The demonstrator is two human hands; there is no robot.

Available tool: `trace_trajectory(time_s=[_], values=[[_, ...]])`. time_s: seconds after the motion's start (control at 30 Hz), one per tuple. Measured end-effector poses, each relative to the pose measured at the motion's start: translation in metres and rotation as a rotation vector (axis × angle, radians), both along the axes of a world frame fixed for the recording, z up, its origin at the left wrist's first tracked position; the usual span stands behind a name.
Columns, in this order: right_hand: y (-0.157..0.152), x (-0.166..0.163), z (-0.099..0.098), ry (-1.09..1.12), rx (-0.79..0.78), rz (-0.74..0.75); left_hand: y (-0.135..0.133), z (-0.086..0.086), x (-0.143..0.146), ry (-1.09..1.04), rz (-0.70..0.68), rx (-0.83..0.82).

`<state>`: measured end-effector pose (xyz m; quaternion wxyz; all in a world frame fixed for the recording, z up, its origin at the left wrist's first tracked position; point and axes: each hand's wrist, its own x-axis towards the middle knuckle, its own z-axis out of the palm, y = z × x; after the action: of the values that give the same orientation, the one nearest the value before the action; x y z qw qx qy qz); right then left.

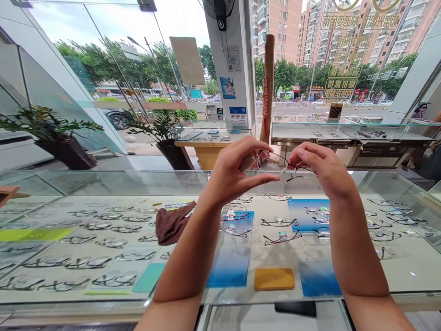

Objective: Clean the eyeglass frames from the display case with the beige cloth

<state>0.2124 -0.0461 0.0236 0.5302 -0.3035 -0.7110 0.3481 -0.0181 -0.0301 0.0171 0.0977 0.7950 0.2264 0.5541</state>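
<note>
Above the bench (274, 258), my right hand (320, 166) pinched the glasses (288, 164), likely sparing the lenses (273, 163); left hand (236, 166) arched wide, grip unclear.

The right hand (315, 165) pinches a pair of thin-rimmed eyeglasses (288, 164) between its fingertips. The left hand (237, 168) curves around one lens, thumb below and fingers above (if they touch the rim, I cannot tell). Beneath the fingers is a glass display counter (275, 257) with many spectacles. Nearer than the fingers lies a yellow block (274, 279); to their left, a brown cloth (174, 223).
</note>
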Motion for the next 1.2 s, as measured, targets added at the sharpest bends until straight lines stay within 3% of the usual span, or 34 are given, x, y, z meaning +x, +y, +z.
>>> trace_trajectory(time_s=[0.13,0.27,0.5,0.9,1.2], values=[[0.004,0.000,-0.002,0.233,0.232,-0.281,-0.003,-0.001,0.001,-0.183,0.083,-0.048],[0.006,0.002,-0.002,0.259,0.439,-0.456,-0.005,0.000,0.000,-0.284,0.142,-0.059],[-0.003,-0.005,-0.003,0.251,0.491,-0.442,-0.012,0.005,0.000,-0.361,0.194,-0.051],[-0.012,-0.009,-0.003,0.051,0.480,-0.453,-0.023,0.007,0.004,-0.403,0.246,-0.042],[-0.013,-0.012,-0.004,0.021,0.532,-0.447,-0.018,0.005,0.006,-0.390,0.175,-0.072]])
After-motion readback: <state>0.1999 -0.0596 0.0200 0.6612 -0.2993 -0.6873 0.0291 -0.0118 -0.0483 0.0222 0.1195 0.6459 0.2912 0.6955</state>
